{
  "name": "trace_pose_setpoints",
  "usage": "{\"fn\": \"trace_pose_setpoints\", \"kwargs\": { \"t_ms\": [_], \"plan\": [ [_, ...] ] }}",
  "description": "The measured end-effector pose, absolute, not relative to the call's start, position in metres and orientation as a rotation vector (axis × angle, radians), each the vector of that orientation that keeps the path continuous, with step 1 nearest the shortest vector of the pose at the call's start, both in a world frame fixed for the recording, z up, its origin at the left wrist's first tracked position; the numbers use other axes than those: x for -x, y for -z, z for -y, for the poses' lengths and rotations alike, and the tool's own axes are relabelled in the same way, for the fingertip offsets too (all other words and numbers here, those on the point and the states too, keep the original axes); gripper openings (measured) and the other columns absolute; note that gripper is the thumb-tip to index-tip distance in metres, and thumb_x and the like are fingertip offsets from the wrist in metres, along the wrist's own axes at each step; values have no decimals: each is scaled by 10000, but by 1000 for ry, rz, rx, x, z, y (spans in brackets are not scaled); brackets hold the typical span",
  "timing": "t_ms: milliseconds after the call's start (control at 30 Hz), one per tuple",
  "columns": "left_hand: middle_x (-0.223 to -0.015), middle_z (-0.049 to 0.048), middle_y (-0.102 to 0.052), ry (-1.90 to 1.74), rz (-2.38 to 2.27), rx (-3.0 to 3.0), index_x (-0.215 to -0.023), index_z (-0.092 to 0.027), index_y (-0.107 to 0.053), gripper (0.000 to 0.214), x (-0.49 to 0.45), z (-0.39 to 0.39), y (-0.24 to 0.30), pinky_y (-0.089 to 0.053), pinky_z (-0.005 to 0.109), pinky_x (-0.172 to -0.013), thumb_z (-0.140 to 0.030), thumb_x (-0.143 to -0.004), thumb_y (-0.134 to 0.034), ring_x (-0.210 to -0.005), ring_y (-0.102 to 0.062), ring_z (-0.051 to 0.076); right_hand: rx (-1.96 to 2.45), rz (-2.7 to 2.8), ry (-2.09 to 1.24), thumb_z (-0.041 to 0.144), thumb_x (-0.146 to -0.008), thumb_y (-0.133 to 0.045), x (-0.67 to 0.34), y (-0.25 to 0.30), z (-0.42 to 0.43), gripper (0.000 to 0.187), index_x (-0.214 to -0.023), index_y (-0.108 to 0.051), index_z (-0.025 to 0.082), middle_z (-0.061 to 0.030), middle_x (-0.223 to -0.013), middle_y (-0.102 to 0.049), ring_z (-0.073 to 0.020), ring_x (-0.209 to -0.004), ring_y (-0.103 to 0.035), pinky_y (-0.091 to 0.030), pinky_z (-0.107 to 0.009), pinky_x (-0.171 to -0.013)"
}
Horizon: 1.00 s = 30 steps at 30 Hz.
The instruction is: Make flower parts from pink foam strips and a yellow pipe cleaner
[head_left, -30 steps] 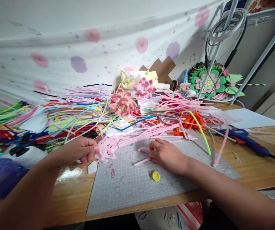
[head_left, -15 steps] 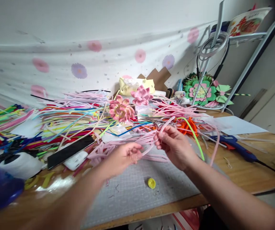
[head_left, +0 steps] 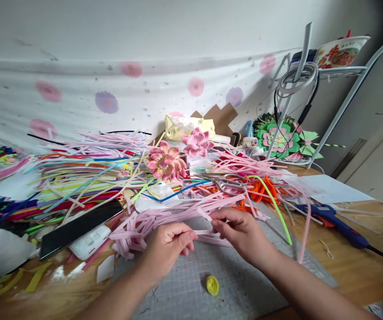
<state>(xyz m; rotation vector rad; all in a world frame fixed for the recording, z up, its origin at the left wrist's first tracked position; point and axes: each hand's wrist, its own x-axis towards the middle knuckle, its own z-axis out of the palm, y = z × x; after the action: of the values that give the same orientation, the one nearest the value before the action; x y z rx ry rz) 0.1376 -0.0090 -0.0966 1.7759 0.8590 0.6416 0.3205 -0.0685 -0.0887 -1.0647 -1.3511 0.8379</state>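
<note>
Both of my hands are over a grey cutting mat (head_left: 231, 275), holding one pale pink strip (head_left: 202, 232) between them. My left hand (head_left: 168, 248) is closed, pinching the strip's left end. My right hand (head_left: 240, 233) pinches its right part with thumb and fingertips. A heap of pink strips (head_left: 145, 224) lies just beyond my hands on the mat's far edge. A small yellow rolled coil (head_left: 212, 285) rests on the mat below my hands.
Several coloured strips (head_left: 78, 178) pile up at the left. Two pink paper flowers (head_left: 166, 162), scissors (head_left: 228, 182) and orange strips lie behind. A black phone (head_left: 78, 226) is at the left, a blue glue gun (head_left: 334, 220) at the right, green paper flowers (head_left: 278, 135) by a metal rack.
My hands have come down from mid-air to just above the mat, still holding a pink strip. One second ago they were apart, resting on the mat and the strip heap.
</note>
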Motion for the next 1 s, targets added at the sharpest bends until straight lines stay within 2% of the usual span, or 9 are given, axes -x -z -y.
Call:
{"fn": "trace_pose_setpoints", "kwargs": {
  "t_ms": [133, 233, 533, 667, 767, 833, 900, 1000],
  "plan": [
    [-591, 0, -609, -781, -913, -2019, -655, -167, -623, 247, -136, 10, 95, -413, 227, -551, -299, -823, -501, -541, -554, 115, 1282, 1823, -124, 107, -812, -495, -324, 87, 70, 212, -898, -678, 172, -54, -724, -633, -155, -663, -540, -413, -272, -603],
    [-567, -8, -599, -777, -924, -2005, -616, -171, -603, 271, -136, 10, 92, -412, 226, -539, -314, -824, -505, -523, -554, 114, 1368, 2039, 128, 84, -819, -463, -324, 84, 73, 245, -937, -667, 152, -71, -732, -618, -180, -689, -512, -393, -298, -623],
    [-568, 0, -590, -620, -946, -1801, -600, -161, -572, 273, -137, 10, 89, -401, 230, -501, -351, -792, -530, -506, -540, 120, 1357, 2255, 178, 98, -857, -446, -327, 83, 77, 211, -903, -642, 160, -65, -747, -577, -185, -723, -457, -356, -297, -637],
    [-523, -29, -521, -555, -870, -1719, -646, -158, -569, 276, -135, 9, 89, -373, 216, -466, -384, -796, -519, -472, -477, 102, 1362, 2341, 158, 105, -867, -438, -328, 79, 77, 218, -921, -640, 163, -62, -752, -564, -189, -728, -448, -341, -297, -619],
    [-496, -45, -457, -568, -825, -1791, -620, -160, -565, 298, -132, 8, 88, -322, 206, -454, -381, -809, -502, -471, -419, 92, 1323, 2341, 63, 129, -890, -418, -328, 78, 77, 237, -1003, -625, 157, -68, -786, -571, -184, -746, -467, -361, -287, -626],
    [-506, -43, -450, -615, -824, -1796, -613, -160, -567, 294, -130, 7, 87, -309, 207, -461, -371, -809, -507, -485, -411, 92, 1301, 2300, 12, 222, -905, -447, -328, 80, 77, 237, -1068, -599, 143, -82, -838, -582, -184, -772, -488, -385, -288, -651],
    [-510, -40, -461, -657, -830, -1766, -617, -161, -574, 280, -130, 7, 87, -314, 210, -475, -360, -805, -517, -496, -419, 96, 1313, 2296, 48, 316, -888, -496, -326, 81, 78, 278, -1078, -593, 139, -90, -853, -592, -193, -779, -502, -394, -295, -648],
    [-504, -32, -479, -682, -838, -1715, -625, -161, -591, 263, -130, 7, 88, -327, 216, -491, -348, -800, -529, -500, -430, 101, 1347, 2340, 223, 288, -877, -513, -322, 82, 78, 219, -1020, -611, 154, -76, -804, -605, -198, -739, -510, -375, -300, -602]
  ]
}}
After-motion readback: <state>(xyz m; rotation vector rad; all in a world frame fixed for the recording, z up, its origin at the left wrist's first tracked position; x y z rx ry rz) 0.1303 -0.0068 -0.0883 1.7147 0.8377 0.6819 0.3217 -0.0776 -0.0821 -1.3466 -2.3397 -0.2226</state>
